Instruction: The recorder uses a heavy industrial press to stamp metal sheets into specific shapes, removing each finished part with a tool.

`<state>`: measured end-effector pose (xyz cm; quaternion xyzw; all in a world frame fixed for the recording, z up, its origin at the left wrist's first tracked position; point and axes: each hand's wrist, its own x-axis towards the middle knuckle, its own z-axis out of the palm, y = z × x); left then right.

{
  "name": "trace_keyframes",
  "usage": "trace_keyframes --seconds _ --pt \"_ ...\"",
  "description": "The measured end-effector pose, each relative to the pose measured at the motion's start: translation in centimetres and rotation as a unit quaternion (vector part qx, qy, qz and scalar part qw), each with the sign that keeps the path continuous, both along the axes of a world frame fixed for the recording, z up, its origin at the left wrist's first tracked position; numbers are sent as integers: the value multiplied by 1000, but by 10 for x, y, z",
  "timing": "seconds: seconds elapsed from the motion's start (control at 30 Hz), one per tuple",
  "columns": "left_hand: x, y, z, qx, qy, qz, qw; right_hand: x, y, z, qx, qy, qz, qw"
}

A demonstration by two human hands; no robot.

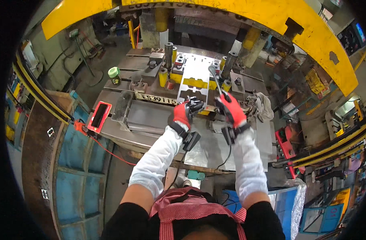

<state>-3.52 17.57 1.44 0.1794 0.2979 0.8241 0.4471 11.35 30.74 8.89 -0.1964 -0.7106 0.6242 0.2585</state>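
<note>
My right hand point(231, 109), in a red and black glove, is closed round the handle of a long metal rod tool with a rounded end point(212, 71). The rod slants up and left over the right edge of a bright metal sheet point(196, 69), which has cut-out shapes and lies in the press die. My left hand point(185, 113), gloved the same way, is by the sheet's near end. Its dark fingers are curled together, and what is between them cannot be made out. Dark boxes with cables are strapped at both wrists, over white sleeves.
Left of my left hand lies a stack of flat metal sheets point(147, 116). A red-framed phone point(99, 116) and a green-lidded jar point(114, 75) stand further left. Yellow die posts point(163, 77) flank the sheet. A grey rag point(263, 107) lies right. The yellow press frame point(247, 6) arches overhead.
</note>
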Motion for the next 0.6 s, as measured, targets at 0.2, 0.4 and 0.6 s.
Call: trace_keyframes --seconds 0.2,0.4,0.6 --pt "7 -31 -14 -106 513 111 844 -41 65 0 440 57 157 882" --pt "18 -199 24 -140 71 122 980 34 -52 -12 -173 -60 86 979" --pt "36 -422 57 -543 347 116 755 65 -41 -89 -13 -128 96 987"
